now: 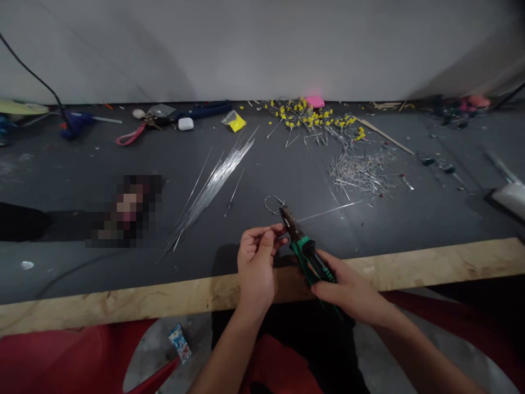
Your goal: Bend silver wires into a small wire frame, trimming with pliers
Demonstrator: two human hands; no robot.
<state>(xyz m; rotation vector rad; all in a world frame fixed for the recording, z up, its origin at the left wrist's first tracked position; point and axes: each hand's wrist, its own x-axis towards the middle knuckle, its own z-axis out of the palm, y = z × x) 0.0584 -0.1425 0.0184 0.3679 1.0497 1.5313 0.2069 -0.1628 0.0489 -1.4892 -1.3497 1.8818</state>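
My right hand [348, 287] is closed around the green and black handles of the pliers [305, 249]. Their jaws point up and to the left, next to a thin wire [328, 211] that runs off to the right. A wire loop [272, 204] shows just beyond the jaw tips. My left hand [260, 260] is beside the jaws, its thumb and fingers pinched together; what they hold, if anything, is too small to make out. A bundle of straight wires [221, 175] lies on the grey table to the left of both hands.
A heap of short wire pieces [361, 172] lies at the right, with yellow-tipped pieces [311, 117] behind it. Along the back are a yellow packet [235, 121], a white case [186, 123] and a blue glue gun [76, 123]. A wooden edge [164, 298] borders the table's front.
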